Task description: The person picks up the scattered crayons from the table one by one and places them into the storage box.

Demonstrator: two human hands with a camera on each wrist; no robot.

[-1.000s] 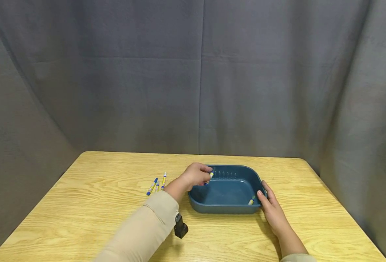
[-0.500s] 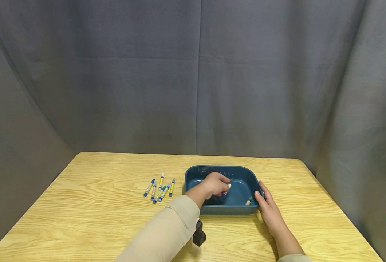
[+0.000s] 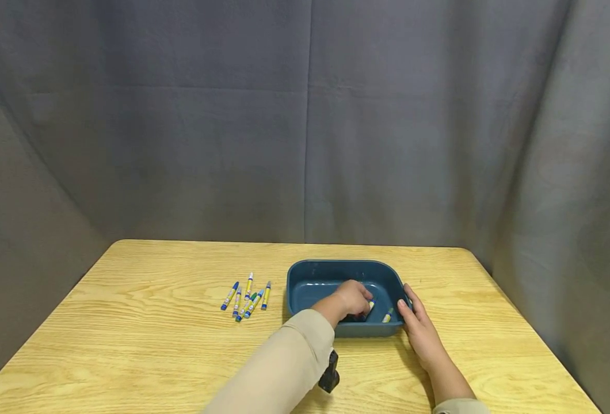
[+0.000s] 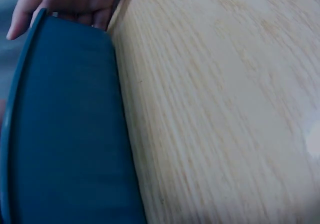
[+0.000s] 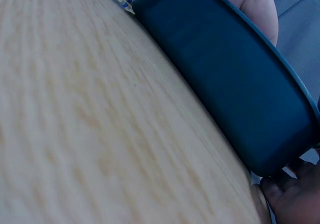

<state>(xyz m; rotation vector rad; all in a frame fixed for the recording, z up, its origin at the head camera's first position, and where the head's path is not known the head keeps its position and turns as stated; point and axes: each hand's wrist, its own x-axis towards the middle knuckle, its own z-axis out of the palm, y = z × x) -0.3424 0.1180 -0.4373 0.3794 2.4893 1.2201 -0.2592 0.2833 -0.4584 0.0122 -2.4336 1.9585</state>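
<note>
Reaching down into the dark blue plastic tray (image 3: pixel 367 330), my left hand (image 3: pixel 353 298) pinches a yellow-wrapped crayon (image 3: pixel 371 305), whose lower part the fingers hide. A second crayon (image 3: pixel 388 315) lies inside near the right end. My right hand (image 3: pixel 420 328) grips that end, thumb over the rim and fingers along the outside. In the left wrist view the tray's outer wall (image 4: pixel 75 124) runs up to the right hand (image 4: pixel 85 1). The right wrist view shows the right hand (image 5: pixel 297 196) at the tray's corner and the left hand (image 5: pixel 255 6) beyond the rim.
Several yellow-and-blue crayons (image 3: pixel 254 303) lie in a loose group on the wooden table (image 3: pixel 144 328), left of the tray. A small black camera (image 3: pixel 329 372) sits on the left wrist. Grey curtains (image 3: pixel 206 144) stand behind and at both sides.
My left hand has carried the crayon rightward from the tray's left end and down inside, uncovering more crayons on the table. The right hand keeps its grip on the tray.
</note>
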